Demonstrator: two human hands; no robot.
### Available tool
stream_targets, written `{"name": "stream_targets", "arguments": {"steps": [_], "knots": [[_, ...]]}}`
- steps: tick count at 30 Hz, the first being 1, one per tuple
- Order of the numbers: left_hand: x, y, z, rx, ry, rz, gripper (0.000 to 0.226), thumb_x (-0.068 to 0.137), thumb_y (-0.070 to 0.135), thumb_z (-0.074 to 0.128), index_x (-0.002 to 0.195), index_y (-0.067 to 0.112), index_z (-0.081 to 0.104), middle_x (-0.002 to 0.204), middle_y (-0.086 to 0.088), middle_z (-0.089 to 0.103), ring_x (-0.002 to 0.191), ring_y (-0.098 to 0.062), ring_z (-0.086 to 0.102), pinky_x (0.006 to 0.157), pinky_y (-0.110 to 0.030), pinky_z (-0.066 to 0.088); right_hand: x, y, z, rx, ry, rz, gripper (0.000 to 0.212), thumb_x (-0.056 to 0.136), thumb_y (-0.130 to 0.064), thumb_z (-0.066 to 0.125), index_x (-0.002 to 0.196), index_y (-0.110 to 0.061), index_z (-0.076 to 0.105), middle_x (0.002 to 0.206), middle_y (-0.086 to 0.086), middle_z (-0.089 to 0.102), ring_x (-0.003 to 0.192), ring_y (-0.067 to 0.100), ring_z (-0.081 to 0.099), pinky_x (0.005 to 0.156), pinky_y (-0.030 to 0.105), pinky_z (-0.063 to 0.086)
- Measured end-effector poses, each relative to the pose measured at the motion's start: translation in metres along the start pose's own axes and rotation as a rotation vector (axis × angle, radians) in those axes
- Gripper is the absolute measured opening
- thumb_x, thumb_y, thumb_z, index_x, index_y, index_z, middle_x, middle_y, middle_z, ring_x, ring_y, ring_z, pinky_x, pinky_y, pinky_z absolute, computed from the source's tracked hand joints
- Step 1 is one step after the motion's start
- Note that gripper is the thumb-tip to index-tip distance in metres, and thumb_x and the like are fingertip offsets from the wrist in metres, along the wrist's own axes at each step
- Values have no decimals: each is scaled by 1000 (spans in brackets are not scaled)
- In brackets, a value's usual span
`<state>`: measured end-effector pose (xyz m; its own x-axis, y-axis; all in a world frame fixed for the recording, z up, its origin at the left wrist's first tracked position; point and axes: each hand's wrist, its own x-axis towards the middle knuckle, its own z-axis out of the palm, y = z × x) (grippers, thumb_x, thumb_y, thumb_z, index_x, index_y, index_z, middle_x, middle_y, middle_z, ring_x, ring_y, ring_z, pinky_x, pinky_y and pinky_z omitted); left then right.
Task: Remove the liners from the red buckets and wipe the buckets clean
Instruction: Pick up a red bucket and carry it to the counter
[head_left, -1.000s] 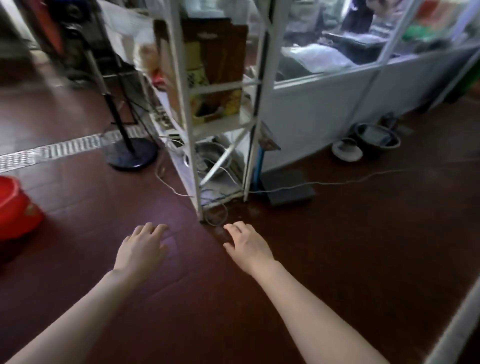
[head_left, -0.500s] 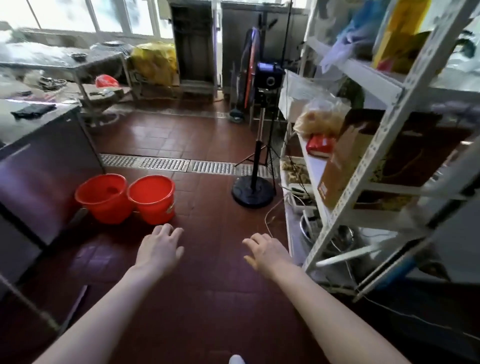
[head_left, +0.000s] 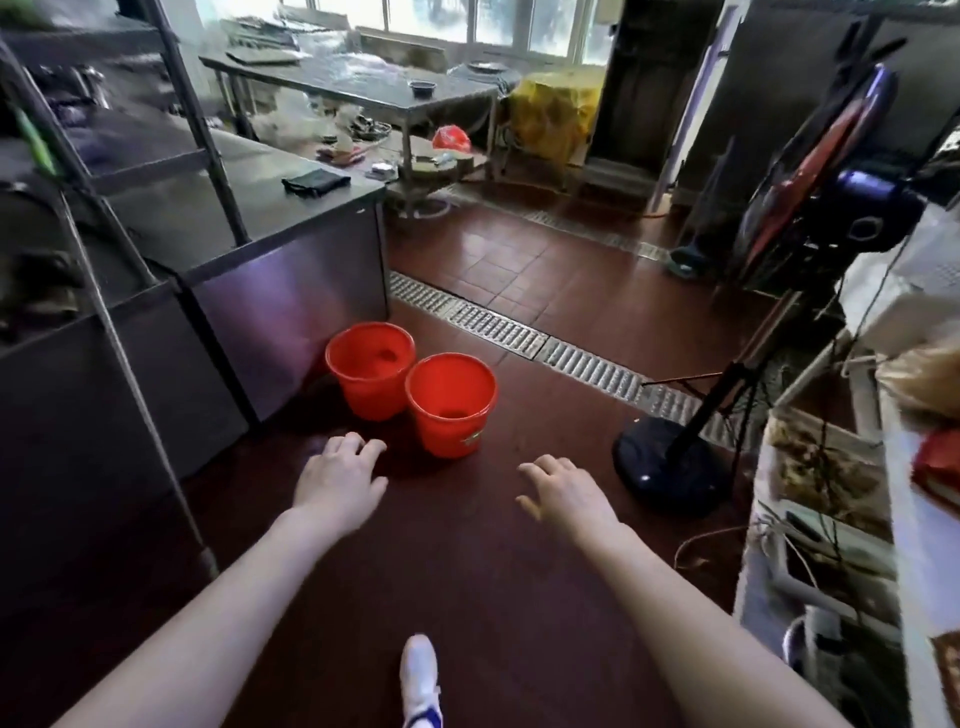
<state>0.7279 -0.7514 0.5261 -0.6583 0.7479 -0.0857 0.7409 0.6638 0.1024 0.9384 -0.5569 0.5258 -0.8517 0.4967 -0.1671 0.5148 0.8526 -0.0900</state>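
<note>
Head view, two round glossy red plastic buckets (head_left: 410, 384), tiled floor (head_left: 545, 275)

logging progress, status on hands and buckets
Left hand and right hand open, empty. Two red buckets upright on floor, untouched. Fan base to the right; path clear.

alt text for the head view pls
Two bare hands, left and right, reach out empty toward two red buckets standing side by side on a dark red tiled floor beside a steel counter. A floor fan stands to the right.
</note>
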Motion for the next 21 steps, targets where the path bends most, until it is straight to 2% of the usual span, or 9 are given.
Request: {"name": "stream_targets", "arguments": {"steps": [5,11,21], "knots": [[110,-18,24,-44,-40,-41,51,94,42,49,142,28,41,134,1,45,129,-19,39,97,-36,41,123,16,8,-32,-80,-35,50,97,-46,47,142,-25,42,137,1,47,125,23,45,100,37,42],[252,-34,50,-149,-143,-56,52,94,41,49,144,30,37,136,2,43,129,-19,38,97,-36,44,272,40,4,8,-186,19,48,97,-44,48,140,-26,44,136,1,48,124,24,44,98,39,43],[425,-26,97,-133,-311,-85,54,94,41,49,145,31,35,134,3,44,126,-19,40,93,-35,46,447,109,35,84,-314,94,46,96,-42,48,139,-24,44,134,2,48,122,26,45,95,41,43]]}}
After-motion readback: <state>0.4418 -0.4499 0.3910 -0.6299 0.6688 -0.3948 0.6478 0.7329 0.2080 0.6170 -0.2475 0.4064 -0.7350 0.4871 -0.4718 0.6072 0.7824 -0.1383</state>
